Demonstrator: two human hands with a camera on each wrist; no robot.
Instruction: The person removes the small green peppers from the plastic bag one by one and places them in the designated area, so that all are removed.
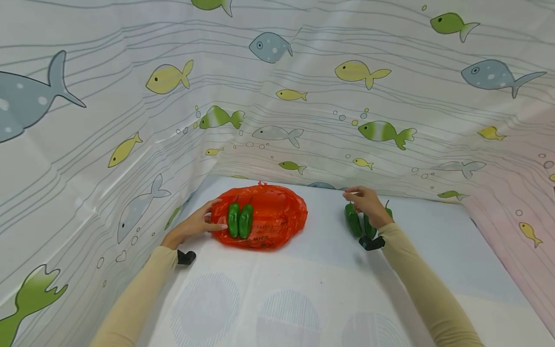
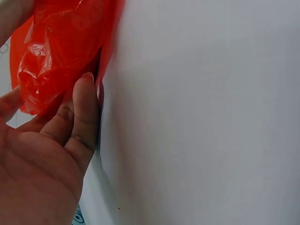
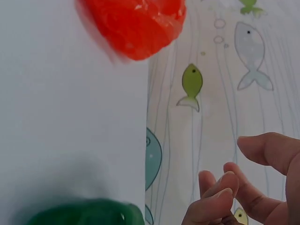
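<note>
A red plastic bag (image 1: 277, 207) lies on the white table with two green peppers (image 1: 245, 221) side by side on its left part. My left hand (image 1: 197, 224) is at the bag's left edge, thumb toward the peppers. In the left wrist view, its fingers (image 2: 86, 112) rest against the underside of the red plastic. On the right, my right hand (image 1: 366, 205) hovers over more green peppers (image 1: 353, 220), partly covering them. In the right wrist view, its fingers (image 3: 215, 201) are loosely bent, thumb apart, with nothing between them.
A fish-patterned sheet (image 1: 321, 111) rises behind the table and along both sides. The white table (image 1: 295, 274) has faint round prints toward the front. Black wrist-worn pieces (image 1: 186, 258) show below both hands.
</note>
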